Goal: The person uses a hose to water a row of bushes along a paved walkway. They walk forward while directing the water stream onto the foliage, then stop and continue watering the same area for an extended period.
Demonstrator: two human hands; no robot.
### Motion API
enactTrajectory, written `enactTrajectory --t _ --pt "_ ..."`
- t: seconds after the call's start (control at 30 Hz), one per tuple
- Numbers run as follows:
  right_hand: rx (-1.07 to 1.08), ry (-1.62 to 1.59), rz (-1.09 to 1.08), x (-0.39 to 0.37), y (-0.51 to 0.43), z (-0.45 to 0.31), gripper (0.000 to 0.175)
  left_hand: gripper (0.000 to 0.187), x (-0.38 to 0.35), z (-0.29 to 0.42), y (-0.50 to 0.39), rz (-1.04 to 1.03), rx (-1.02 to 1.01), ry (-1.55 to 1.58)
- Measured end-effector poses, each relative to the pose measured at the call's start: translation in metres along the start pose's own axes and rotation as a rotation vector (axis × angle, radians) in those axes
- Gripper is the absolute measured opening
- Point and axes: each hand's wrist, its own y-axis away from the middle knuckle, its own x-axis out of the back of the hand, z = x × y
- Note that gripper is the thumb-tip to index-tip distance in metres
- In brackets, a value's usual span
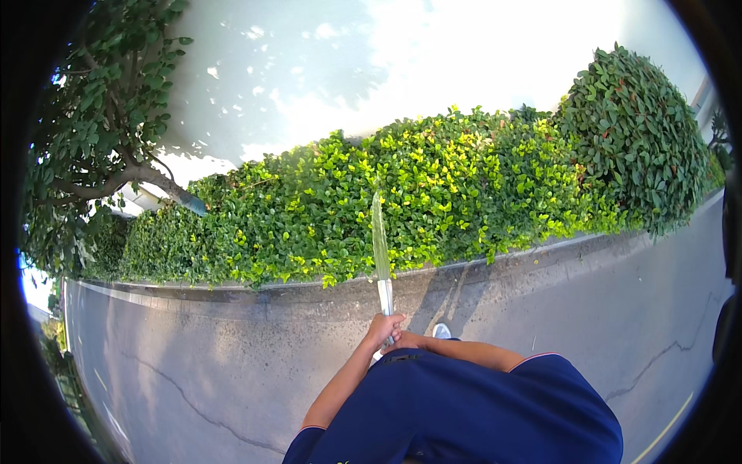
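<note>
Straight ahead of my body I hold a long-bladed cutting tool [380, 240], its narrow blade greenish and its handle pale and silvery. The blade points away from me, and its tip overlaps the leaves of a clipped green hedge [324, 214]; whether it touches them I cannot tell. My left hand [385, 329] is wrapped around the handle. Close to my waist, my right hand [408, 341] grips the handle's lower end, with its fingers partly hidden behind the left hand.
A low kerb [545, 252] runs along the hedge's foot. A rounded dark-green shrub [637, 139] stands at the right, and a leaning tree trunk [159, 180] at the left. Behind rises a pale sunlit wall [324, 69]. Cracked grey pavement [232, 359] lies under me, beside my shoe [442, 331].
</note>
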Motion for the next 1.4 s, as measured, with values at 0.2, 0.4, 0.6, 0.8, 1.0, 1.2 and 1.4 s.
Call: enactTrajectory --t 0.2,0.4,0.6,0.8,1.0,1.2,1.4 --pt "0.011 0.105 0.004 -0.001 -0.014 0.023 0.044 0.028 0.003 -0.005 -0.005 0.0 -0.011 -0.004" --pt "-0.053 0.158 -0.02 0.0 -0.014 0.022 0.047 0.027 0.002 -0.005 -0.004 -0.001 -0.007 0.019" --pt "-0.069 0.138 -0.028 0.001 -0.014 0.022 0.048 0.029 0.0 -0.002 -0.003 0.008 0.008 0.013" --pt "-0.095 0.064 -0.056 0.003 -0.018 0.029 0.048 0.032 0.0 -0.003 -0.006 0.003 0.021 0.011" --pt "-0.078 0.071 -0.026 0.004 -0.015 0.031 0.05 0.032 -0.003 -0.002 -0.006 -0.001 0.028 0.0" --pt "0.071 0.23 -0.068 0.006 -0.013 0.035 0.052 0.031 -0.007 0.001 -0.001 -0.016 0.036 0.001" --pt "0.147 0.124 -0.045 0.005 -0.009 0.039 0.051 0.031 -0.007 -0.005 -0.005 -0.016 0.034 -0.01"
